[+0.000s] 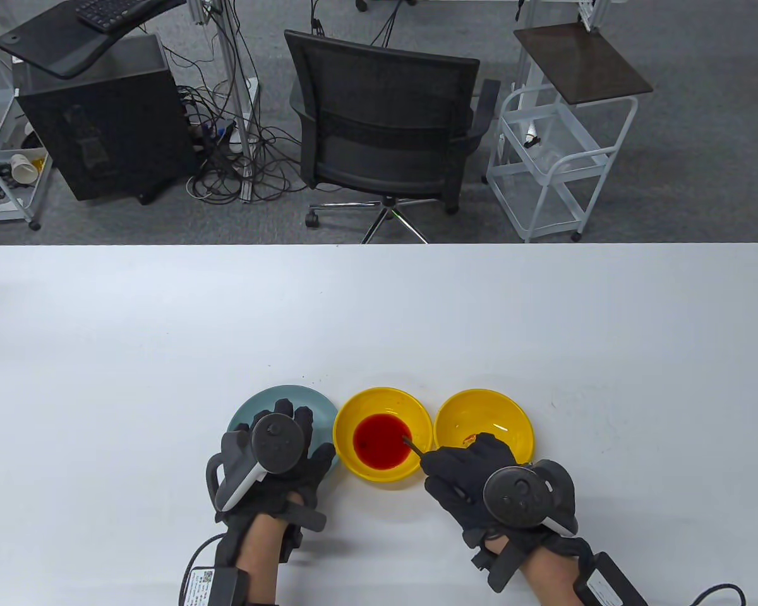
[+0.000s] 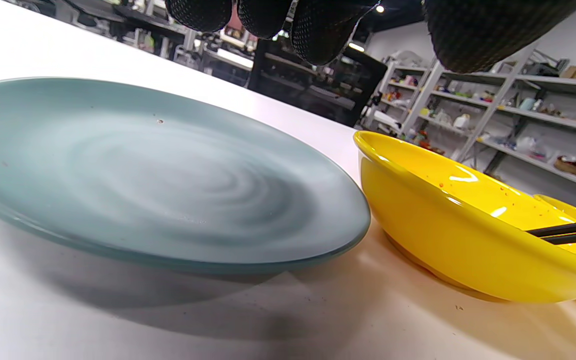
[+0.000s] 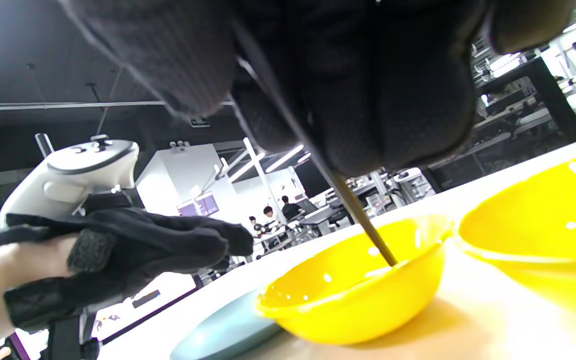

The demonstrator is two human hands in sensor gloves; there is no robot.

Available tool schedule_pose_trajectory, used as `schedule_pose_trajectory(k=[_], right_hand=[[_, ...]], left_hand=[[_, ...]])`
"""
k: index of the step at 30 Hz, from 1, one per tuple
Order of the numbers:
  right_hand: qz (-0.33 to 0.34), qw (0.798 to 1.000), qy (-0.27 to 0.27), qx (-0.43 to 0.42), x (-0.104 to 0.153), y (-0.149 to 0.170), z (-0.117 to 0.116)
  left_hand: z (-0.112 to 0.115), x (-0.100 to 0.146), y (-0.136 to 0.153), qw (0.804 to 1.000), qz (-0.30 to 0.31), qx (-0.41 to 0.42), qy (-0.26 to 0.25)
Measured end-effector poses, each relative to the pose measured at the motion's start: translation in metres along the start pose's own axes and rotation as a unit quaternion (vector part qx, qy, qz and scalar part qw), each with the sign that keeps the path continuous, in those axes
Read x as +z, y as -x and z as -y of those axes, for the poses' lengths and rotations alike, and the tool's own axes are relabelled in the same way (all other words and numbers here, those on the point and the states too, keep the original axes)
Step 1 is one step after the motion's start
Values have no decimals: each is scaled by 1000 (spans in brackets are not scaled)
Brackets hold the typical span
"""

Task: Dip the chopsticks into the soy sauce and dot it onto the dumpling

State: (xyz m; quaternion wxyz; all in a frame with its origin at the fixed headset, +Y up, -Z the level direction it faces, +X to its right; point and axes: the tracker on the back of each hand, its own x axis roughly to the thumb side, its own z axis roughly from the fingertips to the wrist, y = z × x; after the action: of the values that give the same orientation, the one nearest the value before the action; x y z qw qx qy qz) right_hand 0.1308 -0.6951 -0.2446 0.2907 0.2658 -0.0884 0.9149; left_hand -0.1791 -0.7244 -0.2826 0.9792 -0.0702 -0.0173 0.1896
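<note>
Your right hand (image 1: pixel 474 483) grips the chopsticks (image 1: pixel 413 445), fingers (image 3: pixel 408 100) clenched around them, and their tips dip into the red soy sauce (image 1: pixel 381 441) in the middle yellow bowl (image 1: pixel 382 404). Your left hand (image 1: pixel 271 467) hovers flat over the grey-blue plate (image 1: pixel 252 404) at the left, fingers (image 2: pixel 318 30) released and grasping nothing. The plate sits just beside the sauce bowl on the white tabletop (image 1: pixel 379 315). A second yellow bowl (image 1: pixel 484 404) stands to the right, partly under your right hand. No dumpling can be made out.
</note>
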Motion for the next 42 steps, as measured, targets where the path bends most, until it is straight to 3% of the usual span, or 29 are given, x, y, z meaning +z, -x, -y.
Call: schedule_pose_trajectory(k=[14, 23, 36, 42], right_hand=[[3, 1000, -7, 13, -1, -2, -3], [0, 1000, -8, -27, -1, 2, 2], [-59, 975, 168, -130, 20, 27, 91], [-112, 977, 142, -116, 22, 39, 96]], left_hand=[[0, 0, 0, 1000, 0, 2, 1], [0, 0, 1, 1000, 0, 3, 1], [0, 0, 1, 1000, 0, 3, 0], [0, 0, 1, 1000, -1, 4, 0]])
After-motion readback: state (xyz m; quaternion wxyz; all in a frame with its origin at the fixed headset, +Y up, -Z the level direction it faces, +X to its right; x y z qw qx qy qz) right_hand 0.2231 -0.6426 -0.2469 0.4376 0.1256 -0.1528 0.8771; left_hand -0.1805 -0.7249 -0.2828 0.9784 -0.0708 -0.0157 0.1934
